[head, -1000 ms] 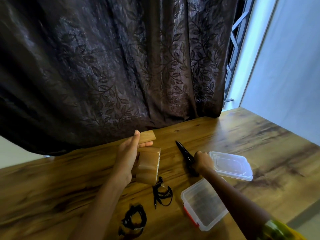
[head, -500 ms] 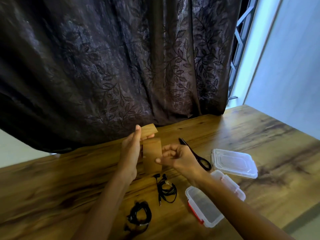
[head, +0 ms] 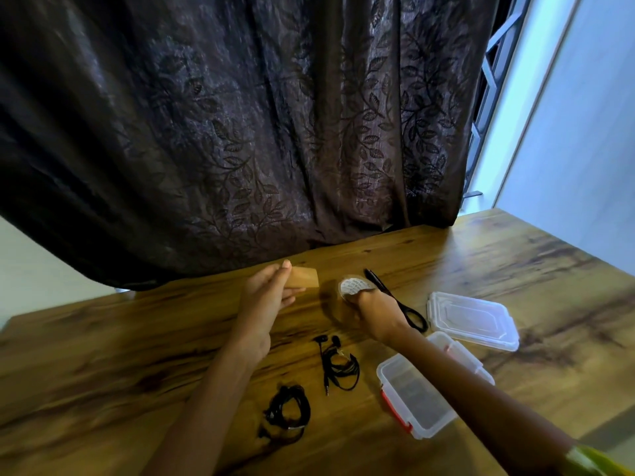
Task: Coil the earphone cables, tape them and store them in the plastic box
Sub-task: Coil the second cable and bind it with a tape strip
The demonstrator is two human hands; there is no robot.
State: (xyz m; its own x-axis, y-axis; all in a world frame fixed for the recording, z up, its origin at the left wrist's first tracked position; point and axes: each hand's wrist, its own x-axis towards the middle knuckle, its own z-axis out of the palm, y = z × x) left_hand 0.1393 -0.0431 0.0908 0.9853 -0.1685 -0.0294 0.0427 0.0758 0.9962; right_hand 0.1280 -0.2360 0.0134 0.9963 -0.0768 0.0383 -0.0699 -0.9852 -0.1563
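Dark leafy curtain hung behind the wooden table, where the left hand pinched a brown tape strip that stuck out past its fingertips. The right hand gripped the tape roll just beside the scissors. Clear of both hands, the far earphone coil and the near earphone coil lay left of the open plastic box, its lid beyond.

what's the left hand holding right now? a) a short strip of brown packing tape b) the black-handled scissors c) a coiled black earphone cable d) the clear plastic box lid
a: the left hand pinches the short strip of brown packing tape by one end, while the black-handled scissors lie on the wooden table beside the right hand, which grips the brown tape roll.
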